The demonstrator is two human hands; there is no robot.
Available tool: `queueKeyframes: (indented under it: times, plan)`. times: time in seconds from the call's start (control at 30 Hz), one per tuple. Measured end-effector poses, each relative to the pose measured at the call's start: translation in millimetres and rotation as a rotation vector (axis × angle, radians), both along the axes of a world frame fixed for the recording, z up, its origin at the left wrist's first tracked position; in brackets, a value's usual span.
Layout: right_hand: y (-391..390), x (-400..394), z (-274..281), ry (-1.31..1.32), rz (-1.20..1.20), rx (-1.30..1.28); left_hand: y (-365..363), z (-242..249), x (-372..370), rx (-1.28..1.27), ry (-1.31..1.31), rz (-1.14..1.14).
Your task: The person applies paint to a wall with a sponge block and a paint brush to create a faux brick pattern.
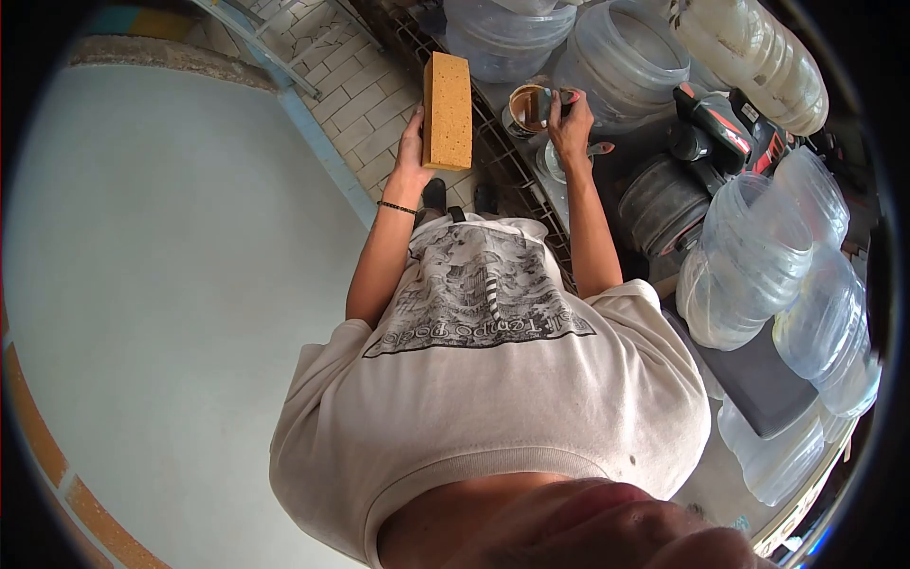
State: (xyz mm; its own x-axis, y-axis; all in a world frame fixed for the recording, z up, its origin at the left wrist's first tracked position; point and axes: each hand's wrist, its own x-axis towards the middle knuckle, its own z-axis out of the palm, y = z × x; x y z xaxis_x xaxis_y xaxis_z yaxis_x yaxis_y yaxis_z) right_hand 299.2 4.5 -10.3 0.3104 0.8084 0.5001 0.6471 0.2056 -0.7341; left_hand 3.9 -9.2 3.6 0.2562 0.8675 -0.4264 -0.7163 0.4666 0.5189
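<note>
My left hand [411, 150] grips a yellow-tan brick [447, 114] from its left side, holding it up in front of my body with its long speckled face towards me. My right hand [573, 125] is closed around the handle of a paintbrush [538, 106]. The bristle end of the brush is at the mouth of a small can [518, 121] with brownish stains on its rim. Just below that hand stands a clear jar [550, 163]. A red-tipped handle [601, 149] shows beside my right wrist.
Large clear plastic bottles [512, 38] and cut bottle pieces [749, 256] crowd the shelf on the right. A black-and-red power tool [720, 133] lies among them. On the left is a pale grey wall or panel [171, 284], with brick-patterned floor tiles [351, 95] beyond.
</note>
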Motion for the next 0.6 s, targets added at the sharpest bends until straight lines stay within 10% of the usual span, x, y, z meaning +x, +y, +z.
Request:
queueKeyframes:
  times: [0.6]
  plan:
    - [-9, 4, 19, 0.024, -0.145, 0.03, -6, -1, -8, -0.041, -0.087, -0.157]
